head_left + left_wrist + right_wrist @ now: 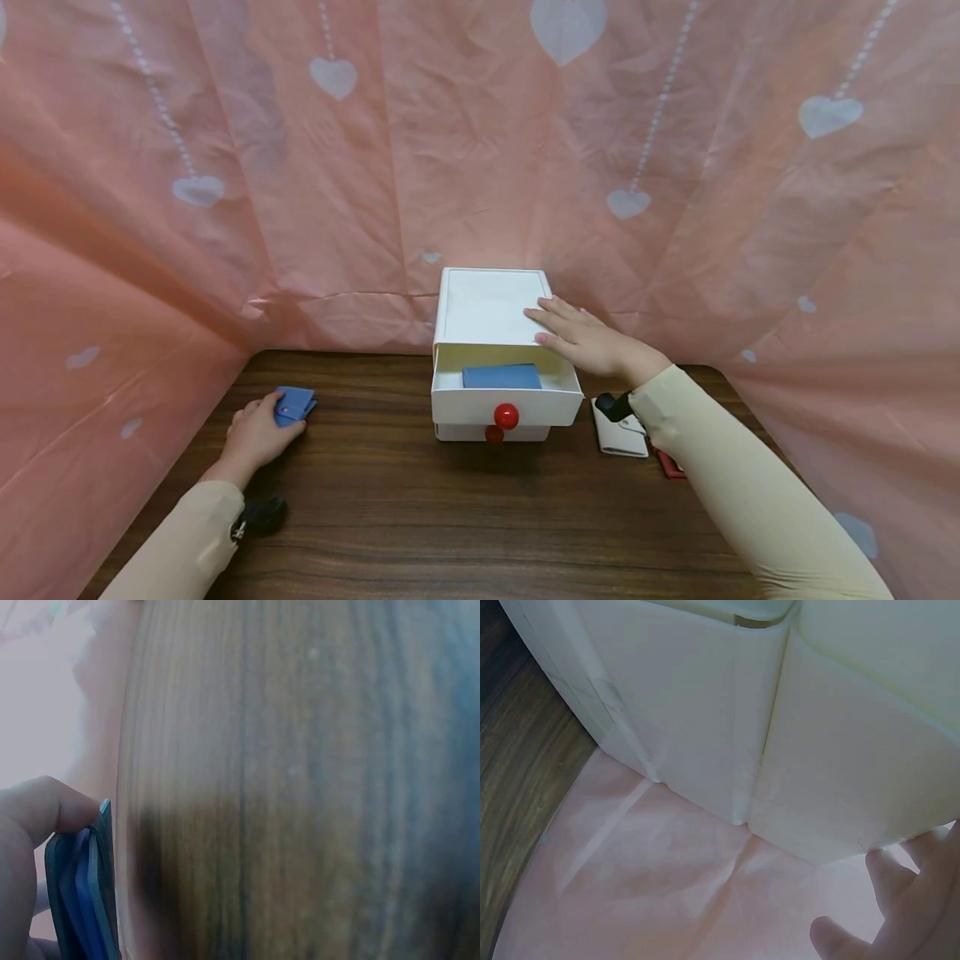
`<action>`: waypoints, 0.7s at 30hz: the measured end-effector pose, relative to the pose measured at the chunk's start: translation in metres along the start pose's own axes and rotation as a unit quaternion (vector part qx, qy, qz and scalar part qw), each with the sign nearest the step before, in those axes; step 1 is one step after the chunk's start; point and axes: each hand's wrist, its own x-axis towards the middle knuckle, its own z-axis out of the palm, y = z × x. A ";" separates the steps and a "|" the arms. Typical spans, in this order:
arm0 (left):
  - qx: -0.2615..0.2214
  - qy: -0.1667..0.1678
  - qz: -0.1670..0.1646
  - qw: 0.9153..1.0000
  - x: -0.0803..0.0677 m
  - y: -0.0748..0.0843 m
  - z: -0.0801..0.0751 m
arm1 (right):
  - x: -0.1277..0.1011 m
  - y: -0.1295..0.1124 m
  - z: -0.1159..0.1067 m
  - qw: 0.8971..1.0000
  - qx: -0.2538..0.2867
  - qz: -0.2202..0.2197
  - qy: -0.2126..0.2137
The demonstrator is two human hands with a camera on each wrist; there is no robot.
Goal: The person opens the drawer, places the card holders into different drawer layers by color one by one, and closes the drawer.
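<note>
My left hand grips a small blue wallet with a snap, at the left of the table. In the left wrist view the thumb and fingers hold the folded wallet by its edges. My right hand lies with straight fingers on the right edge of the top of a small white drawer cabinet. The cabinet's upper drawer is pulled out, its red knob facing me. Inside that drawer lies a blue wallet-like item. The right wrist view shows the cabinet's white side.
A white wallet lies right of the cabinet, and a red one is partly hidden under my right forearm. The lower drawer is beneath the pulled-out one. A pink curtain encloses the wooden table.
</note>
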 end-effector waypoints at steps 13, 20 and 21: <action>0.008 0.018 0.038 0.999 -0.006 0.010 -0.003 | 0.000 0.001 -0.001 1.000 -0.005 -0.001 -0.002; 0.014 0.028 0.056 0.998 -0.008 0.018 -0.005 | -0.001 0.001 -0.001 1.000 -0.004 0.004 -0.005; 0.016 0.030 0.060 0.998 -0.009 0.019 -0.005 | -0.001 0.001 -0.001 1.000 -0.006 0.003 -0.006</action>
